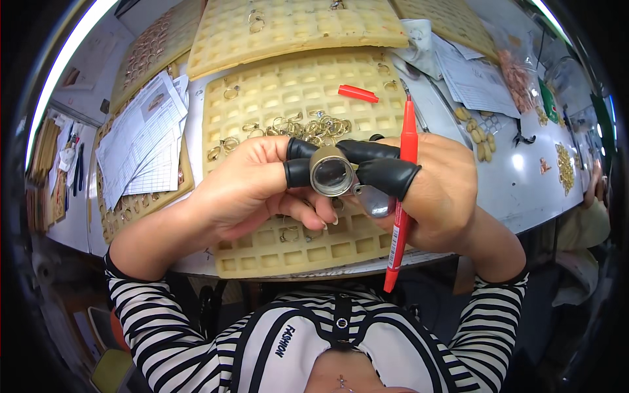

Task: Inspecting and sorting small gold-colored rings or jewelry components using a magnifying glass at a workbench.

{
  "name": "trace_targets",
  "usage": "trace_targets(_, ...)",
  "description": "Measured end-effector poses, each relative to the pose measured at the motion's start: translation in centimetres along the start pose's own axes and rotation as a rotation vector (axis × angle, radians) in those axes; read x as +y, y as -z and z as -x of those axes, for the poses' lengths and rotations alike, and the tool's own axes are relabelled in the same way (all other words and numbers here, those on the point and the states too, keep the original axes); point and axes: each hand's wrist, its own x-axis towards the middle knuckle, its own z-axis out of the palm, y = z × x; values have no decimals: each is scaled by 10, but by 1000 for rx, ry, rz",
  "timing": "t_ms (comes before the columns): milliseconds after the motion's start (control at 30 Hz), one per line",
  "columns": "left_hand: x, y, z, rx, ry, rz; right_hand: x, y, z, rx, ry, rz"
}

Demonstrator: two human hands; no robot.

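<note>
A brass-coloured jeweller's loupe (331,172) is held up over a yellow slotted ring tray (297,263). My right hand (440,189), with black finger cots on thumb and forefinger, grips the loupe by its swing-out cover (377,200). An uncapped red marker pen (409,130) is also held in that hand, its tip pointing away from me. My left hand (236,182) wears finger cots too. Its thumb and forefinger meet behind the loupe, which hides whatever is between them. Beyond the hands, finger rings (324,126) lie heaped on the tray, near a red pen cap (357,93).
Another ring tray (295,29) overlaps the far edge. Printed papers (147,132) cover a tray at left. To the right lie tweezers (442,105), more papers (471,78), tan finger cots (479,132) and a gold-coloured heap (565,169). Part of another person (585,221) shows at far right.
</note>
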Motion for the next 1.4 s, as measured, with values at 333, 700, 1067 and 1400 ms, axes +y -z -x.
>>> trace_targets(333,2,-1,4,31,-44,-50,1,6,-6,-30,-21,38)
trace_targets(700,51,79,24,763,-783,-1351,53,41,4,-516,-679,743)
trace_targets(1067,35,92,20,1062,-511,-2008,65,45,7,-637,-844,669)
trace_targets(1400,28,67,55,852,-490,-1789,52,49,-2,-505,-751,774)
